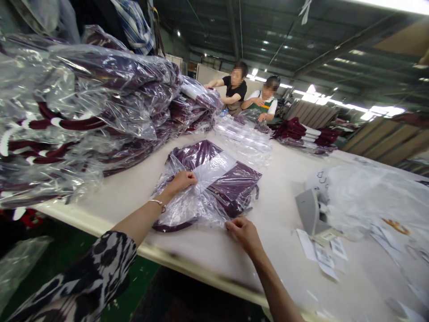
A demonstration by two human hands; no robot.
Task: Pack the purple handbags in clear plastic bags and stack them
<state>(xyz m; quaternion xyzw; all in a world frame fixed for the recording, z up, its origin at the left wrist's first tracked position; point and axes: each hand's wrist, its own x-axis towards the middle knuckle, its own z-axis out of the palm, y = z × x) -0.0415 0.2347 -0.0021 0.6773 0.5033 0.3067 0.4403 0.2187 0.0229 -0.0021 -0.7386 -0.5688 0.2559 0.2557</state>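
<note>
In front of me a folded dark purple garment (234,183) lies on the white table inside a clear plastic bag (197,203). A pale band (217,170) crosses the garment under the film. With fingers pinched together, my left hand (182,181) grips the plastic on the left side of the bag. My right hand (241,227) pinches the bag's near edge between thumb and fingers, close to the table's front. A curved dark strip of the garment shows at the near left, beneath the plastic.
Bagged purple garments (110,85) are piled high on the left. Behind the bag lie flat clear bags (246,136) and a maroon stack (301,134). Two co-workers (234,91) stand at the far side. On the right are a grey dispenser (308,212), labels (323,257) and loose plastic (375,192).
</note>
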